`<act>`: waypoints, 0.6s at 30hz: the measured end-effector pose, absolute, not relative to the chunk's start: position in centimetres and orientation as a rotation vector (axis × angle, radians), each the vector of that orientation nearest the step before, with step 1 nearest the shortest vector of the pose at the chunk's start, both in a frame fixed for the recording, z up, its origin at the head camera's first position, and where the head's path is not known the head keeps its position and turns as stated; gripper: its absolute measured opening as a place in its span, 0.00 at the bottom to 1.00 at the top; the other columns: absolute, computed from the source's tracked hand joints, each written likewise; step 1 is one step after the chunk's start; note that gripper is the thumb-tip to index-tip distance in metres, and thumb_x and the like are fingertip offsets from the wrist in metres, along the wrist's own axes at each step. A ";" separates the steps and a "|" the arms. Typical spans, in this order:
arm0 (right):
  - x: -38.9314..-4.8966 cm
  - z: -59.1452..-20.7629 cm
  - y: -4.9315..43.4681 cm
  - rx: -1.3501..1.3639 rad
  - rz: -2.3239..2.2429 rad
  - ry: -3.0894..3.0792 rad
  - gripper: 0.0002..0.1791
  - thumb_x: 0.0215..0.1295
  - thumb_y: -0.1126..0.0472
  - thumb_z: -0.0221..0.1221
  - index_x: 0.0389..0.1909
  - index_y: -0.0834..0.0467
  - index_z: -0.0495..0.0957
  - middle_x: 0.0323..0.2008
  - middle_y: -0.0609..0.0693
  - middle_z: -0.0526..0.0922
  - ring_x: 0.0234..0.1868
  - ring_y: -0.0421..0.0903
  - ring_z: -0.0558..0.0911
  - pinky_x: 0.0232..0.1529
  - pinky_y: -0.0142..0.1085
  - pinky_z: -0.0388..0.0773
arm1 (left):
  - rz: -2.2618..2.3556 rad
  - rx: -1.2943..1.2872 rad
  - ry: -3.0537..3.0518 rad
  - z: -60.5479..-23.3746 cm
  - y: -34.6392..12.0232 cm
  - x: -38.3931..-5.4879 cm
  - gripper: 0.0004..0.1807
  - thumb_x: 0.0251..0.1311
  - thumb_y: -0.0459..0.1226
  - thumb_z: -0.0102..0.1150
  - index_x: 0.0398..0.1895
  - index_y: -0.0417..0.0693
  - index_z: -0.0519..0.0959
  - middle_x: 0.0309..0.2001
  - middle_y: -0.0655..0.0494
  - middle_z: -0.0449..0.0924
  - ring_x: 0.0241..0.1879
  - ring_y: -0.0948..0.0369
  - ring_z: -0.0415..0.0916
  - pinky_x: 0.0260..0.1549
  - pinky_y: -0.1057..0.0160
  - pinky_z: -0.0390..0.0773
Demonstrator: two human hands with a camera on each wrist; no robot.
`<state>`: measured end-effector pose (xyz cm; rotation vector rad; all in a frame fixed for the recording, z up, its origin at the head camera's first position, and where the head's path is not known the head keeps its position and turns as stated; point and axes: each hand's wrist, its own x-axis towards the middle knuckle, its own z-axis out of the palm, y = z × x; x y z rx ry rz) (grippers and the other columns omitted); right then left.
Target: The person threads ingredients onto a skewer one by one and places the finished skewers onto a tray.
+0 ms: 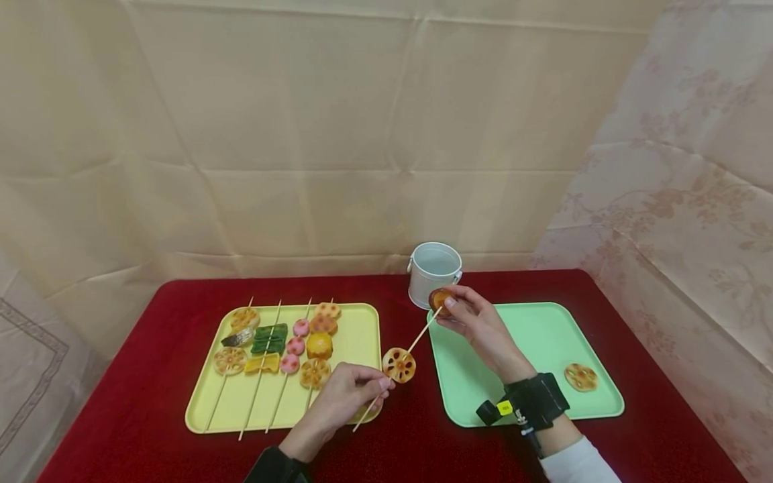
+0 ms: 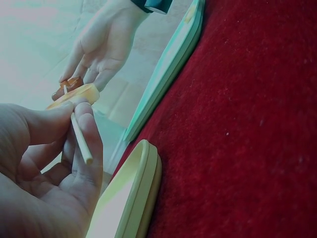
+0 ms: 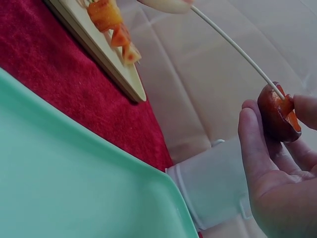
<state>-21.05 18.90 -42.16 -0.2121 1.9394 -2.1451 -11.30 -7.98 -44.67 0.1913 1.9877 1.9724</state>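
My left hand (image 1: 347, 396) pinches a thin wooden skewer (image 1: 425, 330) between thumb and fingers, just below a lotus root slice (image 1: 399, 365) threaded on it. The skewer slants up to the right. At its upper end, my right hand (image 1: 480, 329) holds a rounded brown food piece with an orange face (image 3: 280, 113) between thumb and fingers. In the right wrist view the skewer's tip meets the orange face; how deep it goes in is hidden. The left wrist view shows the skewer's blunt lower end sticking out past my left fingers.
A yellow tray (image 1: 353, 318) on the left bears several loaded skewers. On the right, a green tray (image 1: 543, 322) holds another lotus root slice (image 1: 581, 377). Behind my right hand stands a white bucket (image 1: 433, 265). Red cloth (image 1: 410, 443) covers the table, with curtains behind.
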 end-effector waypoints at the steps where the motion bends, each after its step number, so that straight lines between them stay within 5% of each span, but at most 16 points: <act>1: -21.0 -42.2 18.8 -0.218 -2.143 1.940 0.26 0.79 0.60 0.57 0.71 0.66 0.64 0.60 0.61 0.75 0.55 0.51 0.81 0.56 0.41 0.81 | 1.974 0.190 1.994 -44.6 -7.9 -11.3 0.11 0.71 0.30 0.61 0.41 0.25 0.85 0.30 0.42 0.85 0.25 0.65 0.78 0.25 0.72 0.76; 18: -20.1 -42.8 17.2 -0.267 -2.084 1.979 0.24 0.77 0.61 0.59 0.66 0.68 0.68 0.58 0.65 0.79 0.53 0.50 0.85 0.55 0.44 0.82 | 2.001 0.182 2.053 -44.3 -7.4 -11.4 0.10 0.71 0.29 0.61 0.40 0.26 0.86 0.31 0.40 0.85 0.25 0.65 0.79 0.26 0.72 0.77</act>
